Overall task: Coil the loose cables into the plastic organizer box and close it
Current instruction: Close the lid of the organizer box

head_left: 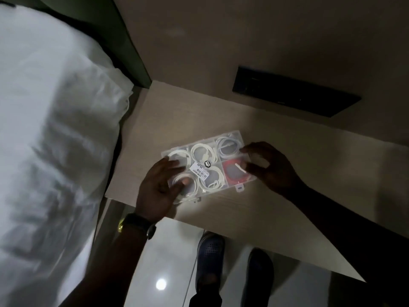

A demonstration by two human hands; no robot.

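A clear plastic organizer box (230, 135) lies on a light wooden bedside table (287, 173), lid down, with a price label on top. Coiled white cables (202, 151) fill most compartments, and a red coiled cable (232, 172) sits in the near right one. My left hand (158, 187) rests on the box's left end, fingers spread over the lid. My right hand (269, 168) is at the right end, thumb and fingers touching the box's edge. Two small latches stick out at the near edge.
A bed with white bedding (51, 140) stands left of the table, against a dark green headboard. A black wall panel (294, 91) is mounted above the table. Below the table's near edge are a glossy floor and my two dark shoes (210, 258).
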